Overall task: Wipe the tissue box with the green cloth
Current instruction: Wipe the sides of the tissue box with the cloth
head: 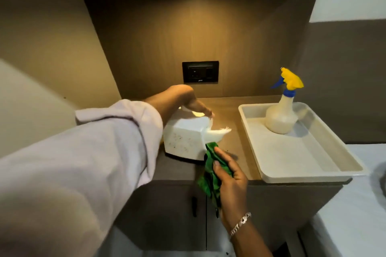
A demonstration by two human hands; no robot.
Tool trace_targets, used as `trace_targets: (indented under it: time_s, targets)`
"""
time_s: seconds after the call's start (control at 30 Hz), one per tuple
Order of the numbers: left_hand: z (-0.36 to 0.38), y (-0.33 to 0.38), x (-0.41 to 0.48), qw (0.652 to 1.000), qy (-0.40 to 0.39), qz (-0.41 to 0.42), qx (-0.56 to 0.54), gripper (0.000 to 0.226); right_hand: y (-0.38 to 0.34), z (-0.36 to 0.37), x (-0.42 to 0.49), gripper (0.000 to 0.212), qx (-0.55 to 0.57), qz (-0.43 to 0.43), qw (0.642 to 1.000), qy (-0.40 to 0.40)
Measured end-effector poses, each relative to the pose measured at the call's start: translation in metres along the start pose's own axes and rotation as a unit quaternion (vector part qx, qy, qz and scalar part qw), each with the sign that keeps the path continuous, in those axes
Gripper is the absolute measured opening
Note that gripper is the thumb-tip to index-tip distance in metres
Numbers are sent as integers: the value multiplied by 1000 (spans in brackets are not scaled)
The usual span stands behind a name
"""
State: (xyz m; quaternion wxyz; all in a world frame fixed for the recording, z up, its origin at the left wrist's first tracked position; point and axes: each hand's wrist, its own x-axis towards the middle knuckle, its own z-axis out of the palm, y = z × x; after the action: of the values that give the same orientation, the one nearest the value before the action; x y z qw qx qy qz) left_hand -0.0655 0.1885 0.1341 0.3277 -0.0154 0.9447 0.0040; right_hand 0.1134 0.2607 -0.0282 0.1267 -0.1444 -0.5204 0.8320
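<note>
A white tissue box (183, 142) lies tipped on its side on the wooden counter, with a white tissue (215, 132) sticking out toward the right. My left hand (194, 104) reaches over from the left and grips the box's far top edge. My right hand (229, 175) holds a bunched green cloth (211, 173) just below and right of the box. The cloth's upper tip touches the box's lower right corner. Dark specks show on the box's near face.
A cream tray (313, 165) sits on the counter's right side, overhanging the front edge, with a spray bottle (282, 115) standing in it. A black wall socket (200, 72) is behind the box. Cabinet doors (177, 215) are below. A bed edge (365, 204) lies at right.
</note>
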Motion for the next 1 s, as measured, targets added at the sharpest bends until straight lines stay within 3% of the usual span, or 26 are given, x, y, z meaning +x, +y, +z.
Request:
trace_targets:
  time_s: [0.13, 0.27, 0.37, 0.43, 0.5, 0.6, 0.67, 0.8, 0.93, 1.0]
  targets:
    - [1, -2, -9, 998, -1, -50, -34, 78, 4, 17, 3, 38, -3, -63, 998, 28]
    - [-2, -16, -8, 993, -5, -96, -63, 105, 10, 27, 5, 35, -21, -93, 993, 68]
    - [3, -23, 1, 998, 18, -58, 0, 115, 13, 32, 8, 36, -34, -108, 990, 82]
    - [10, -27, 13, 991, 77, 19, 111, 102, 16, 36, 9, 36, -46, -117, 987, 102]
    - [15, -38, 31, 944, 150, 146, 254, 87, 19, 40, 11, 37, -67, -131, 980, 133]
    - [18, -57, 53, 855, 176, 387, 296, 70, 24, 54, 14, 39, -75, -146, 969, 183]
    - [20, -61, 64, 806, 179, 489, 280, 65, 27, 68, 15, 40, -69, -165, 957, 227]
    - [24, -58, 77, 754, 163, 593, 231, 61, 46, 106, 13, 45, -131, -205, 918, 312]
    - [25, -58, 86, 740, 155, 625, 195, 62, 80, 142, -1, 52, -265, -266, 874, 309]
    - [26, -59, 89, 735, 158, 632, 191, 64, 86, 136, 2, 58, -254, -262, 870, 331]
